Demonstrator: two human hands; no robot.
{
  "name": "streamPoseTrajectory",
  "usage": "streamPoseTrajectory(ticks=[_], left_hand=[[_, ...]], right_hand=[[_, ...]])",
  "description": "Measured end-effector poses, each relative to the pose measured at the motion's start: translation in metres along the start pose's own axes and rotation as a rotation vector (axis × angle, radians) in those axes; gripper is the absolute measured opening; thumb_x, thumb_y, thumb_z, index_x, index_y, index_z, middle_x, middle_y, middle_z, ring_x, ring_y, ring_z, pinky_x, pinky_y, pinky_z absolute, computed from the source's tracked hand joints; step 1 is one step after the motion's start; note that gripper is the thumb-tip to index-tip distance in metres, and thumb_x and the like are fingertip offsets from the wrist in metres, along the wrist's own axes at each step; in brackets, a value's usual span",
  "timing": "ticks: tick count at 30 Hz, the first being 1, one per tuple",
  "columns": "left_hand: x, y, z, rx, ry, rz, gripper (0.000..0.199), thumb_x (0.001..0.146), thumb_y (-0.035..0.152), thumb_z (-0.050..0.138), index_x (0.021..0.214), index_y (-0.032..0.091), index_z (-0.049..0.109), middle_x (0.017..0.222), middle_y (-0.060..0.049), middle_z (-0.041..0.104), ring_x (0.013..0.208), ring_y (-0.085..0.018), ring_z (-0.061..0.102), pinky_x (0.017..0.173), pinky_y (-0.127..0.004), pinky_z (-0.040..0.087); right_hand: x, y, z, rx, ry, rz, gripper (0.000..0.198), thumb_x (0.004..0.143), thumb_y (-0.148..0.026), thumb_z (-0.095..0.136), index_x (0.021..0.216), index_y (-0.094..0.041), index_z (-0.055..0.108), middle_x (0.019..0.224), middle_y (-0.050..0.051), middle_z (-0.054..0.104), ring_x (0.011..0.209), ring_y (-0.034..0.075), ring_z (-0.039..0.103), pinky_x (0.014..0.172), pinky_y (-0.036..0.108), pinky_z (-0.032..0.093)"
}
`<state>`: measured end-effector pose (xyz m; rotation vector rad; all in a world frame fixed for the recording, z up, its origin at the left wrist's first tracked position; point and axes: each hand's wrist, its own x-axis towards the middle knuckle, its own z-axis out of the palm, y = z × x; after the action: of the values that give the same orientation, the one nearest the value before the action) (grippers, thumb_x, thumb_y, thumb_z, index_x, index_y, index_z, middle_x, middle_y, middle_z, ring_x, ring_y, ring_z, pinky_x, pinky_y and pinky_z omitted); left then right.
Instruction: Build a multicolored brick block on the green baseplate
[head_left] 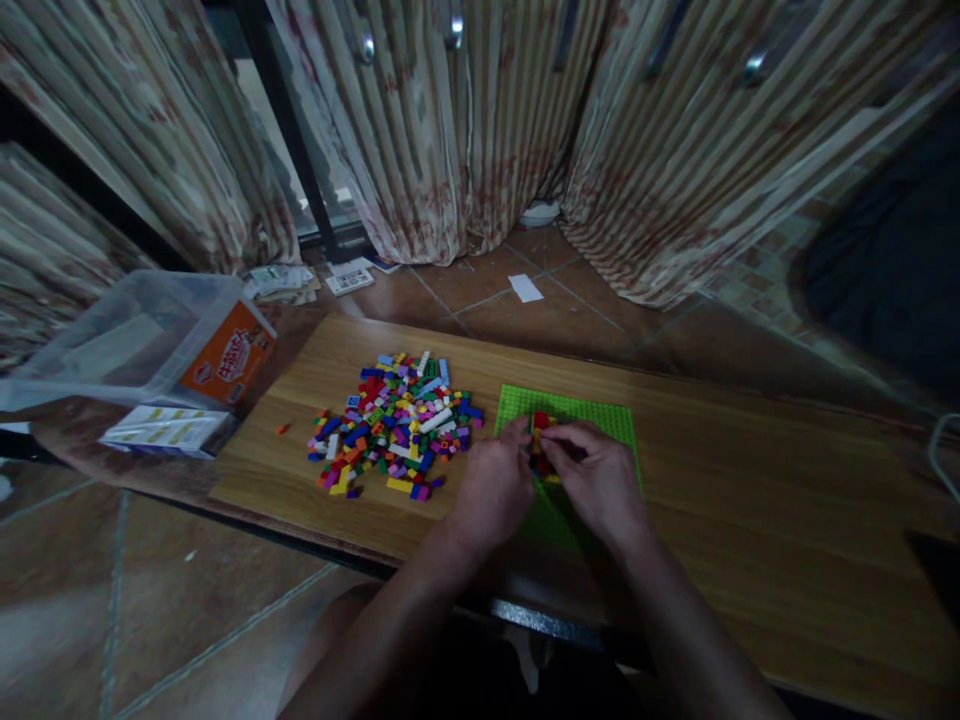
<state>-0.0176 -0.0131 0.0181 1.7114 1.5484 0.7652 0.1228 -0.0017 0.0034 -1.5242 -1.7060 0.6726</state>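
Note:
On the wooden tabletop lies a green studded baseplate [592,408], with a small cluster of toy bricks [541,421] on it, red and yellow ones among them. My left hand [498,482] is closed against the left side of this cluster, its fingertips partly hidden. From the right, my right hand [602,476] pinches at the same bricks with thumb and forefinger. Which single brick each hand grips is too small and covered to make out. A loose heap of mixed-colour toy bricks [390,425] spreads to the left of the baseplate.
A clear plastic bin [112,345] with an orange label stands left of the table [750,480], beside a white and yellow box [166,430]. One orange brick [282,429] lies apart from the heap. Curtains [480,130] hang behind, and papers [525,288] lie on the tiled floor.

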Motion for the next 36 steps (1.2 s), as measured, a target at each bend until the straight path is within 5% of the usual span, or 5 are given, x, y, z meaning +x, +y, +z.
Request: streamPoseTrajectory(ticks=[31, 36], left_hand=[[0.0, -0.005, 0.001, 0.01, 0.01, 0.0, 0.051, 0.083, 0.006, 0.042, 0.132, 0.011, 0.052, 0.109, -0.013, 0.073, 0.095, -0.02, 0.071, 0.089, -0.032, 0.055], [0.009, -0.021, -0.02, -0.193, 0.166, -0.018, 0.047, 0.082, 0.011, 0.047, 0.128, 0.013, 0.055, 0.106, -0.01, 0.074, 0.083, -0.018, 0.071, 0.077, -0.028, 0.056]], right_hand=[[0.003, 0.001, -0.002, 0.078, -0.055, 0.025, 0.023, 0.084, -0.037, 0.058, 0.081, -0.023, 0.075, 0.085, 0.004, 0.074, 0.075, 0.019, 0.068, 0.072, 0.032, 0.051], [0.003, 0.0, -0.011, 0.163, 0.148, 0.061, 0.027, 0.085, -0.042, 0.06, 0.088, -0.02, 0.075, 0.085, 0.005, 0.076, 0.077, 0.021, 0.069, 0.071, 0.033, 0.052]])
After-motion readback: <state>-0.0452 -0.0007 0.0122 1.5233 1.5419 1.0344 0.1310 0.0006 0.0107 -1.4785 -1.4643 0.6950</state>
